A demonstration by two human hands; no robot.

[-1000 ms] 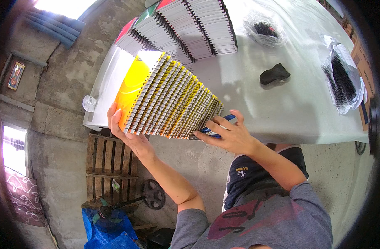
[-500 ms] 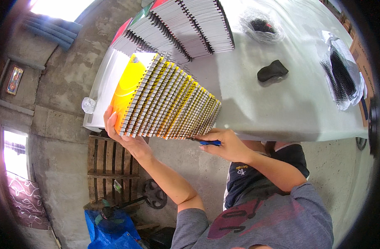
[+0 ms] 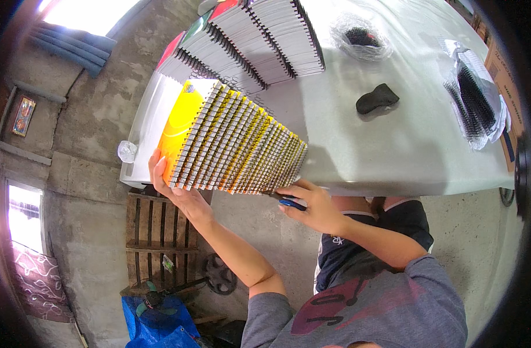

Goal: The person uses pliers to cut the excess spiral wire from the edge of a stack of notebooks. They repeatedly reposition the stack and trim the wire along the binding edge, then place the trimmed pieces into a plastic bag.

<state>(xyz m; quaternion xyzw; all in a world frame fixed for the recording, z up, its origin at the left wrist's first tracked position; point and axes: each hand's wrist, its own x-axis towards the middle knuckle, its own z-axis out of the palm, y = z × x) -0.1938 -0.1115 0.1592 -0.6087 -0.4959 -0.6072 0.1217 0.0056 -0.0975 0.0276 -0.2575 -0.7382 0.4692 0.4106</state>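
- Left hand (image 3: 185, 200) grasping stacked yellow spiral notebooks (image 3: 233, 142).
- Right hand (image 3: 316, 207) gripping blue-handled pliers (image 3: 291, 203) at their edge.
- On counter (image 3: 358, 156): crumpled bag (image 3: 497, 119) of black coils (image 3: 473, 93); clear bag (image 3: 383, 51), dark contents (image 3: 360, 37).

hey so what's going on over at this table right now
A person's left hand holds the lower left corner of a stack of yellow-covered spiral-bound books at the table's near edge. The right hand grips a blue-handled tool, its tip by the stack's lower edge. More bound stacks stand behind.
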